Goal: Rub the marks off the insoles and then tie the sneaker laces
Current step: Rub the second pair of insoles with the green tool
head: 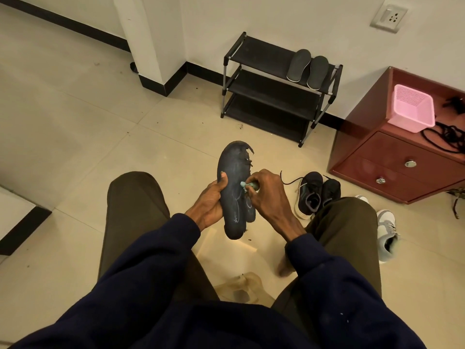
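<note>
The left hand (210,200) grips the dark insole (234,167) along its left edge, fingers curled behind it and the thumb pressed flat on the face. The insole is held upright between the knees, above the floor (75,109), toe end up. Its toe edge is ragged and torn on the right side. The right hand (266,192) pinches a small pale blue-green eraser (247,185) between fingers and thumb and holds it against the middle of the insole face. Pale scribbled marks run over the lower half of the face; they cannot be read as letters. Open tiled floor lies ahead and to the left of the knees. The right side is crowded: a pair of black sneakers (317,195) with loose laces stands just beside the right knee, and light grey sneakers (386,227) lie further right. Behind them, a red cabinet (402,159) carries a pink basket (412,109) and a tangle of black laces (450,134). A black shoe rack (251,49) stands against the wall with two grey insoles (308,68) on its top shelf.
</note>
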A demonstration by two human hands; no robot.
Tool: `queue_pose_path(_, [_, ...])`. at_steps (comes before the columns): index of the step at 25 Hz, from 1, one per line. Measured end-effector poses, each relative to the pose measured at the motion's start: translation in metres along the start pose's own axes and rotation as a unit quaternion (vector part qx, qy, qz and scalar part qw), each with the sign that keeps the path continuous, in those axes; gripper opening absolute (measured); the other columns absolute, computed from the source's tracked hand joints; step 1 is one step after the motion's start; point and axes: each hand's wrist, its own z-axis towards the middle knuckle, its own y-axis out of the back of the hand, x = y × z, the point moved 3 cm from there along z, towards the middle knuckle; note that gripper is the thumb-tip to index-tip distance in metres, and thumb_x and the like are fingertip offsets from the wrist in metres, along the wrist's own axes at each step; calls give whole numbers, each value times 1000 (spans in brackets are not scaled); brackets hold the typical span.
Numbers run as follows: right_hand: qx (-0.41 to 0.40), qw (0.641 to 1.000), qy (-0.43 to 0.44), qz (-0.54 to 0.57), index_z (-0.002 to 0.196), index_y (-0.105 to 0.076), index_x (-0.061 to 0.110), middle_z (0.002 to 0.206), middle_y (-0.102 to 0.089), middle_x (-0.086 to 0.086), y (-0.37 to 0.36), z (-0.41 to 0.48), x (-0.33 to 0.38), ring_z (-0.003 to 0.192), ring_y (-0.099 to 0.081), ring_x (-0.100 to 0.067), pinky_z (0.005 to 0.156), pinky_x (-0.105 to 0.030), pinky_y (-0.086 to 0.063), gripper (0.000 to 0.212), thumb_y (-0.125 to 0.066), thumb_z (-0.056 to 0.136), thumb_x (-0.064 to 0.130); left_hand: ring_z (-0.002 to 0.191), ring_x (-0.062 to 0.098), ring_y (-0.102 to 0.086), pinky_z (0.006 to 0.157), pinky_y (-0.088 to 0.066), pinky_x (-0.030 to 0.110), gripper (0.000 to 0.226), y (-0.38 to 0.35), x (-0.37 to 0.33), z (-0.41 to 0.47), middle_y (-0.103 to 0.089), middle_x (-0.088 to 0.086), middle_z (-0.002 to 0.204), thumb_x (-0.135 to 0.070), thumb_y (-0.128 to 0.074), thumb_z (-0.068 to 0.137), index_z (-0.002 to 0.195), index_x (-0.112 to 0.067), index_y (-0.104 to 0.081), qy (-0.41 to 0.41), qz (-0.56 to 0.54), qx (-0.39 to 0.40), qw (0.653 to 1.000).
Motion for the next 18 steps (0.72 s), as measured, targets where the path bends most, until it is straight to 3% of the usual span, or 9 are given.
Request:
queue_pose_path(5, [97, 993, 54, 44, 92, -80, 12, 91, -73, -2, -10, -15, 27, 79, -64, -11, 72, -22, -55, 7, -79, 85, 13, 136, 38, -52, 115, -41, 50, 59, 3, 0, 5, -54, 23, 147, -43, -44, 107, 148, -1, -44, 7, -3, 2, 1000])
queue_pose_path(10, [-5, 1000, 3, -1, 89, -76, 13, 90, -69, -3, 0, -2, 5, 77, -62, -14, 68, -28, -55, 6, -79, 85, 14, 126, 34, -60, 109, -48, 46, 55, 0, -1, 1, -56, 23, 144, -40, -41, 107, 144, 0, -48, 4, -11, 5, 1000])
queue_pose_path(15, [133, 989, 44, 39, 90, -81, 11, 91, -75, -2, -11, -16, 26, 79, -65, -10, 72, -25, -57, 9, -78, 82, 8, 130, 36, -58, 110, -47, 47, 57, 0, -1, 2, -58, 23, 142, -40, -42, 107, 146, 1, -45, 6, 12, -2, 1000])
queue_pose_path(18, [44, 998, 12, 33, 85, -80, 14, 86, -72, 0, -4, -7, 11, 75, -64, -10, 69, -30, -58, 3, -81, 83, 15, 133, 37, -55, 110, -48, 46, 57, 0, -1, 1, -53, 24, 146, -40, -40, 108, 147, 2, -44, 8, 8, 16, 1000])
